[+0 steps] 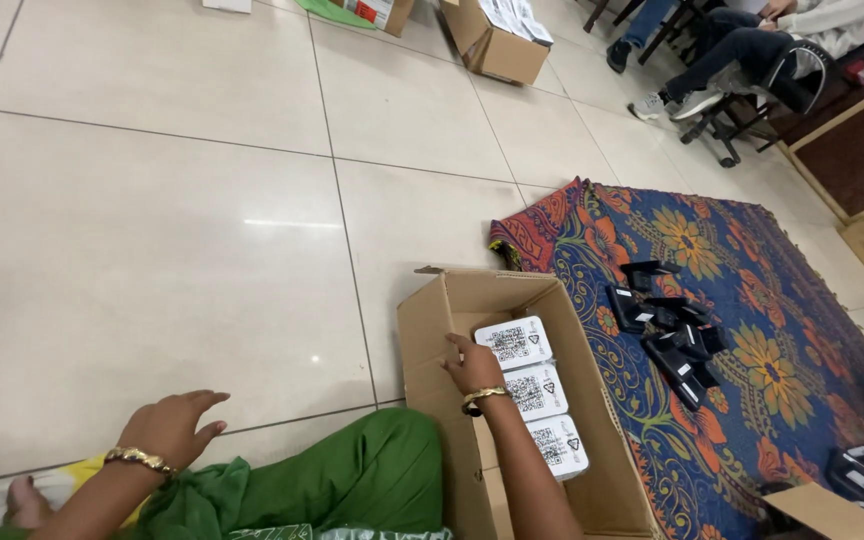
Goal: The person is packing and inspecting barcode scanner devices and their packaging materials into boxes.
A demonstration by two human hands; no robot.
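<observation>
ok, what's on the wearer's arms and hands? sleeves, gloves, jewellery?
Both hands bare, no gloves. Left hand has a gold bangle at the wrist. Right hand has a gold bangle stacked with a darker band. No sleeves visible on either forearm. No rings that I can make out on the fingers.

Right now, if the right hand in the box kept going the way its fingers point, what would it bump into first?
Probably the top white packet: the right hand already reaches toward its edge inside the cardboard box. Depth is hard to judge.
</observation>
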